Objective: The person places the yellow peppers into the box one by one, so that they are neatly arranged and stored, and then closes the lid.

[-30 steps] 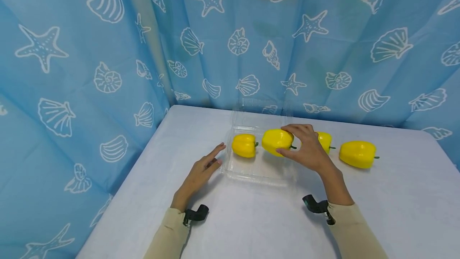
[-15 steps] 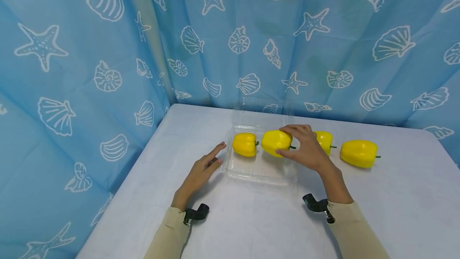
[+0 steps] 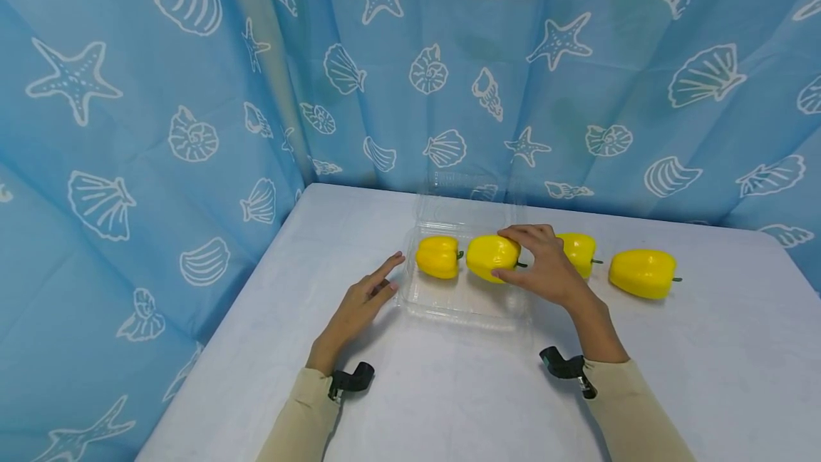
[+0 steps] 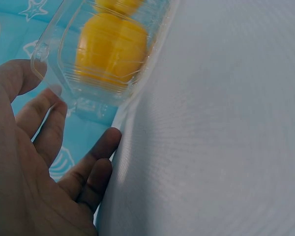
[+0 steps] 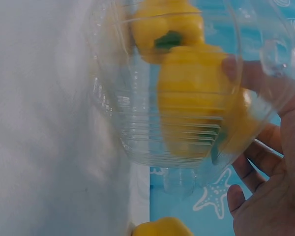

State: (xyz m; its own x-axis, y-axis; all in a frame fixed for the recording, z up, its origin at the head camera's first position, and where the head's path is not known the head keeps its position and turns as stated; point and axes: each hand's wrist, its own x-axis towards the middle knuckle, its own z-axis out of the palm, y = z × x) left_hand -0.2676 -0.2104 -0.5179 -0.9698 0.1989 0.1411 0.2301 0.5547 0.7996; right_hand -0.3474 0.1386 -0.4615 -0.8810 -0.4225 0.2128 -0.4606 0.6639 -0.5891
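Your right hand (image 3: 550, 264) pinches a glossy yellow blocky bell pepper (image 3: 489, 255), slightly lower now at 3 o'clock in the clear rectangular plastic container (image 3: 465, 317), seemingly nearly seated; your left hand (image 3: 353, 311), fingers loosely extended, flanks 9 o'clock.

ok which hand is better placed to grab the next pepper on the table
Probably the right hand: both table peppers lie on its side of the box, though it must first release the pepper it grips. The left hand holds none but is across the box.

Blue shell-print curtain (image 3: 385, 109), white table (image 3: 442, 391)
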